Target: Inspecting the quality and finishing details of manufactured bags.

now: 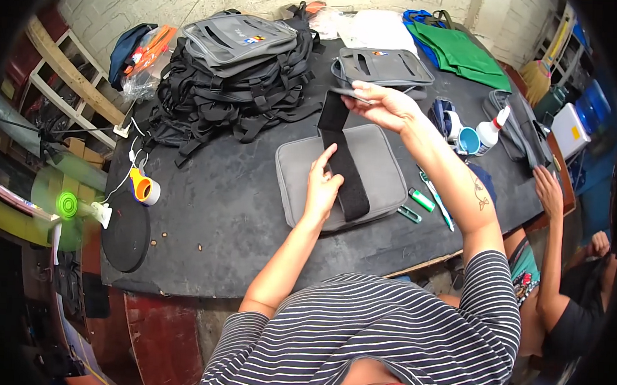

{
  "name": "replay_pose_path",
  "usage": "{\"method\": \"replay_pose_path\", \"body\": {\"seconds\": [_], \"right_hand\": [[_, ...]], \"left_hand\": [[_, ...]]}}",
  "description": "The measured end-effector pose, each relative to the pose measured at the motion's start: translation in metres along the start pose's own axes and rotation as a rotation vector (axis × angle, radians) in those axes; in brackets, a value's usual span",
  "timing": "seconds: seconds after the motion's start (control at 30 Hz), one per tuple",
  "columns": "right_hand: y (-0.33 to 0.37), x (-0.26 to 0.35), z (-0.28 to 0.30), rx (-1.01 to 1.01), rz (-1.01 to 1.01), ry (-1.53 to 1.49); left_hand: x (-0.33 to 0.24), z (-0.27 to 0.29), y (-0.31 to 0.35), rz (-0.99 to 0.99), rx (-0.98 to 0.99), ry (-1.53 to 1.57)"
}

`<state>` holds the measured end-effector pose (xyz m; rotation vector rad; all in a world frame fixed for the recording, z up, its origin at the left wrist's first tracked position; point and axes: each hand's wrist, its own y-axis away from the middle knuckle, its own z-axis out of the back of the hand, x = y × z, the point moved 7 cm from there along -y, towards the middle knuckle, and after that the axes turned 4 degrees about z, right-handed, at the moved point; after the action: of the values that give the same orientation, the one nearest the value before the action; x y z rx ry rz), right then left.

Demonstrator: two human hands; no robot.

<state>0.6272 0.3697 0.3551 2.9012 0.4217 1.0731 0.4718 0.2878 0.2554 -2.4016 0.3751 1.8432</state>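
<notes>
So there's a gray rectangular case [297, 170] lying flat around the middle of a black table [197, 225], right in front of the person. A wide black strap [350, 180] runs down its face, with the far end lifted off the case. The right hand [382, 108] has that raised end pinched between thumb and fingers, so pretty narrow grip there. The left hand [322, 187] isn't clamped on anything that I can see: index finger stretched out on the strap, thumb apart from it, the rest loosely curled.

Just right of the case there's a green lighter [422, 200] and a slim white-and-teal tool [437, 203]. Behind it sits another gray bag [386, 66], with a big pile of black straps and bags [230, 86] off to the left. Further right there's a white bottle [488, 135], and some green fabric [462, 55] at the back. A co-worker's hand [549, 191] is at the table's right edge.
</notes>
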Motion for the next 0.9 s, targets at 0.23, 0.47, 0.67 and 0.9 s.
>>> {"method": "replay_pose_path", "body": {"seconds": [0.23,0.47,0.67,0.9], "right_hand": [[-0.026,0.009,0.023,-0.278,0.279,-0.351],[-0.069,0.02,0.004,-0.192,0.35,-0.284],[-0.053,0.016,-0.013,-0.184,0.294,-0.114],[-0.038,0.029,-0.017,-0.2,0.358,-0.154]], "left_hand": [[-0.046,-0.022,0.023,-0.245,0.037,-0.282],[0.013,-0.022,0.025,-0.195,0.074,-0.284],[-0.022,-0.009,-0.003,-0.136,0.056,-0.125],[-0.004,-0.012,-0.035,0.23,0.07,-0.012]]}}
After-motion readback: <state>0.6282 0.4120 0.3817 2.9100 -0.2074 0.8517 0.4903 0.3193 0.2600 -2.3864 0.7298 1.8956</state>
